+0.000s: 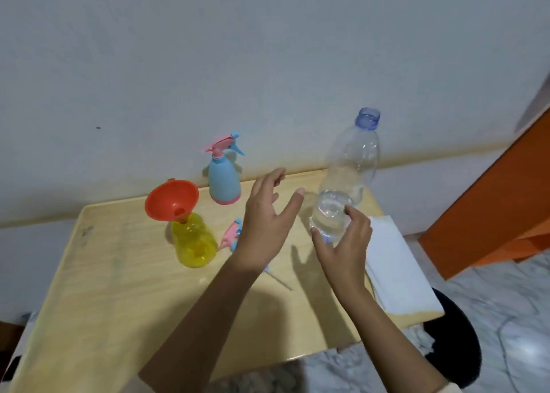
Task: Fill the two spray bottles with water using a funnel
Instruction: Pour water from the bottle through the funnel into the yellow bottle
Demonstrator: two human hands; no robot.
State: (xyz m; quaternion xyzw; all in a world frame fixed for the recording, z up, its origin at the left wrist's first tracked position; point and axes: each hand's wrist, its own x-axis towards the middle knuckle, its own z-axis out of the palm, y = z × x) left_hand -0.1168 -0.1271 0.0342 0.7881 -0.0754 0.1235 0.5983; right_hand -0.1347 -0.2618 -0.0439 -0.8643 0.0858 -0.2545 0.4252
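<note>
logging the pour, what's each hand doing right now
Left hand: open, holding nothing.
Right hand: fingers curled round the water bottle.

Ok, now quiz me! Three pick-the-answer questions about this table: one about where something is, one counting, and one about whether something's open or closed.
1. Where is the orange funnel? A in the neck of the yellow spray bottle; B on the floor; C in a hand.
2. How many spray bottles have a spray top on? A none; B one; C two.
3. The clear water bottle is: A capped; B uncapped; C lying down.

Answers:
1 A, its spout sits in the yellow neck.
2 B, only the blue spray bottle wears a top; another spray top lies on the table.
3 B, it stands with its blue neck open and no cap on.
</note>
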